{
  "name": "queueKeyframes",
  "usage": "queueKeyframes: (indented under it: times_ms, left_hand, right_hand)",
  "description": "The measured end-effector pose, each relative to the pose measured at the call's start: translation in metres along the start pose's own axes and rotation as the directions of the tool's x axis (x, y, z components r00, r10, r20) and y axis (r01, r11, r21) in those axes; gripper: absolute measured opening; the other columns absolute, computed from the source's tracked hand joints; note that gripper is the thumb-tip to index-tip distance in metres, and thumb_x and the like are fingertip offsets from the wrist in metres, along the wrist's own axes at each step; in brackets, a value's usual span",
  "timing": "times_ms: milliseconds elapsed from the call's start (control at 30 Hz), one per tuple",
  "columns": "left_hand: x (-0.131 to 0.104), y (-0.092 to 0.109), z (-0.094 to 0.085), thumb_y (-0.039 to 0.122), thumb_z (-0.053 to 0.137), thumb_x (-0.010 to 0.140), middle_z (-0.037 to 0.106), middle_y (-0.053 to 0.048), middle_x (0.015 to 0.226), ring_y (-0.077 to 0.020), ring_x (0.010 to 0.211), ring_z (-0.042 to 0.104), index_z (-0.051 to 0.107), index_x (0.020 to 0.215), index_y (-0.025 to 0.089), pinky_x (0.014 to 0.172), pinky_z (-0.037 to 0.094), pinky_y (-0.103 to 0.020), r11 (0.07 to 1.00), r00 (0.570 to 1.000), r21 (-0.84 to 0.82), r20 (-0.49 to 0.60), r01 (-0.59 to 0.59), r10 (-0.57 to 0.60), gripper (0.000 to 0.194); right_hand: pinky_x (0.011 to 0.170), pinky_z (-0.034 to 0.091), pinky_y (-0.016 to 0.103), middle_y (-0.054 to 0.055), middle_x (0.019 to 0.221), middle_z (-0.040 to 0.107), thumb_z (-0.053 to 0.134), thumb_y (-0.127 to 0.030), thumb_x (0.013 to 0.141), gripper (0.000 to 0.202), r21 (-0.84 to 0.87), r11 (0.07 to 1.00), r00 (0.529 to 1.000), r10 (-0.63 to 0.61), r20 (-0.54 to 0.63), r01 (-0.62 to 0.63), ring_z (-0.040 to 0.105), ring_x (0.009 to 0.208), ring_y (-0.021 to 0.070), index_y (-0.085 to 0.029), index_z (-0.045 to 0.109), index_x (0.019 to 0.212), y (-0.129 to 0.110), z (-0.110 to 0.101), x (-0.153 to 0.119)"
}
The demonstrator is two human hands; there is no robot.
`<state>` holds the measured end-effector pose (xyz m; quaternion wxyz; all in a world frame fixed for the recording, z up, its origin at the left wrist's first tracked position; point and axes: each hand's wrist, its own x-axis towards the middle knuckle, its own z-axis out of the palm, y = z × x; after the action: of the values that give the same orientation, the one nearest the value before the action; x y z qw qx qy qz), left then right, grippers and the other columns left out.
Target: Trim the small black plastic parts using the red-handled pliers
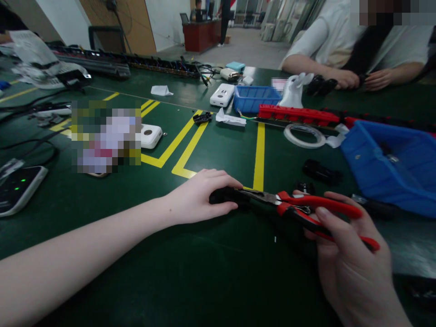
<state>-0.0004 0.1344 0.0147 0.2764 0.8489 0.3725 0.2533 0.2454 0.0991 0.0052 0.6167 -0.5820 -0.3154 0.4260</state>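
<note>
The black part (223,196) is low over the middle of the green desk (204,277), pinched between the thumb and fingers of the left hand (195,195). The right hand (350,254) is wrapped around the red handles of the pliers (284,199), whose metal nose meets the part's end; whether the jaws bite on it or only touch it, I cannot tell. The part looks like moulded plastic, so I judge it light, stiff and a little slippery, with its thin end the likeliest place to crack or mark. Its thick body, where the left hand grips, seems the best hold. The pliers look heavier and rigid; their curved, apparently coated handles should give good purchase, best taken well back from the pivot.
</note>
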Motion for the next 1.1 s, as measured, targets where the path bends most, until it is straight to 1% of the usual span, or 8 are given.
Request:
queueKeyframes:
  times_ms: [100,233,467,600,733,933,1100]
  left_hand:
    - [0.0001,-0.0005,0.0006,0.027,0.065,0.092,0.067,-0.008,0.114,-0.0221,0.105,0.061,0.062,0.117,0.016,0.091,0.05,-0.039,0.999,1.0,0.045,0.016,-0.015,0.014,0.028]
    - [0.0,-0.0011,0.0008,0.026,0.063,0.093,0.064,-0.009,0.117,-0.0221,0.106,0.061,0.061,0.118,0.017,0.091,0.051,-0.038,0.999,0.999,0.026,0.014,-0.034,0.034,0.027]
    - [-0.0005,-0.0003,-0.0002,0.026,0.062,0.095,0.063,-0.009,0.116,-0.0215,0.106,0.061,0.06,0.123,0.018,0.091,0.052,-0.037,0.998,0.998,0.021,0.034,-0.054,0.053,0.029]
    - [-0.0012,0.0006,-0.0001,0.026,0.062,0.095,0.063,-0.008,0.116,-0.021,0.106,0.061,0.061,0.123,0.017,0.091,0.051,-0.037,0.998,0.998,0.032,0.035,-0.049,0.048,0.029]
    - [-0.0015,0.0,0.0005,0.026,0.062,0.095,0.063,-0.009,0.116,-0.0209,0.106,0.061,0.061,0.124,0.017,0.092,0.051,-0.037,0.998,0.998,0.032,0.033,-0.057,0.056,0.031]
    - [-0.0012,-0.0006,0.0004,0.027,0.062,0.095,0.063,-0.008,0.116,-0.0213,0.106,0.062,0.061,0.125,0.019,0.091,0.051,-0.037,0.999,0.999,0.018,0.029,-0.042,0.041,0.031]
    - [-0.0009,-0.0016,0.0005,0.026,0.063,0.094,0.062,-0.008,0.113,-0.02,0.103,0.062,0.062,0.124,0.018,0.088,0.053,-0.036,0.999,0.999,-0.034,0.034,-0.04,0.041,0.03]
  right_hand:
    - [0.054,0.055,0.025,0.002,0.092,0.073,0.09,-0.035,0.053,0.053,0.022,1.0,1.0,-0.021,0.007,0.02,0.072,0.085,0.0223,-0.024,0.069,0.101,-0.0011,0.0012,-0.0007]
    - [0.051,0.053,0.025,0.002,0.091,0.073,0.09,-0.035,0.053,0.054,0.018,1.0,1.0,-0.013,0.006,0.013,0.072,0.083,0.023,-0.024,0.069,0.101,-0.0027,0.0016,-0.0013]
    - [0.049,0.05,0.025,0.0,0.08,0.07,0.09,-0.034,0.049,0.055,0.048,0.999,0.999,0.025,-0.023,-0.024,0.071,0.076,0.0225,-0.023,0.067,0.098,-0.0062,0.0057,-0.0013]
    - [0.048,0.048,0.026,0.001,0.083,0.071,0.088,-0.037,0.05,0.054,0.035,0.999,0.999,0.029,-0.03,-0.028,0.07,0.072,0.0218,-0.022,0.066,0.096,-0.0077,0.0057,-0.0008]
    - [0.049,0.049,0.027,0.003,0.088,0.072,0.088,-0.037,0.052,0.051,0.033,0.999,1.0,0.017,-0.024,-0.016,0.071,0.076,0.024,-0.022,0.066,0.096,-0.0068,0.004,-0.0006]
    - [0.049,0.049,0.026,0.002,0.085,0.072,0.088,-0.036,0.055,0.05,0.033,0.999,1.0,0.026,-0.013,-0.026,0.071,0.077,0.023,-0.022,0.067,0.098,-0.0048,0.0037,-0.0008]
    - [0.053,0.053,0.026,0.001,0.085,0.072,0.089,-0.03,0.05,0.052,0.056,0.998,1.0,0.029,-0.013,-0.028,0.07,0.076,0.021,-0.023,0.068,0.097,-0.0057,0.0037,-0.0004]
